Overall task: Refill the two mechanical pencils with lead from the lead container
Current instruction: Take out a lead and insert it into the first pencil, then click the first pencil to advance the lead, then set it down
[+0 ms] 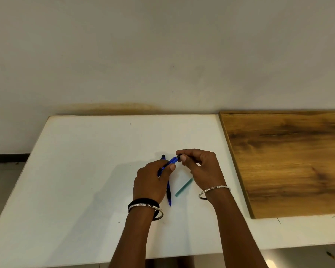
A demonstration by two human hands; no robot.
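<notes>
My left hand (151, 180) curls round the middle of one blue mechanical pencil (172, 161). My right hand (201, 167) pinches the little black cap (179, 157) at its top end. The pencil looks light, stiff and smooth, so I think a firm hold on the middle and a soft pull on the cap is best. The other blue pencil (168, 192) lies on the white surface (85, 171) between my hands. The thin green lead container (183, 187) lies just under my right hand. I think its lead would snap easily.
</notes>
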